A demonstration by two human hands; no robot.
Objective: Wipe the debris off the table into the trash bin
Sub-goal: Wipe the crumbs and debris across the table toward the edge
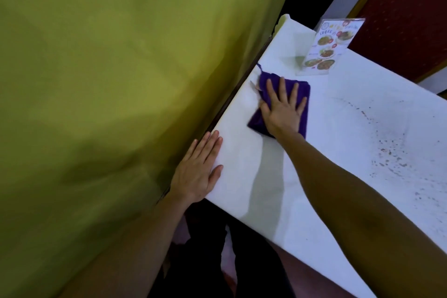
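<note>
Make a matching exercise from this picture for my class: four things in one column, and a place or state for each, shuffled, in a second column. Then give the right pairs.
Things
1. purple cloth
2. left hand
3. menu stand
4. debris

Places or states
A. scattered as dark specks on the table, to the right
B. flat on the table's left edge, holding nothing
C. pressed under the right hand
D. upright near the table's far edge

Pairs: 1-C, 2-B, 3-D, 4-A
</note>
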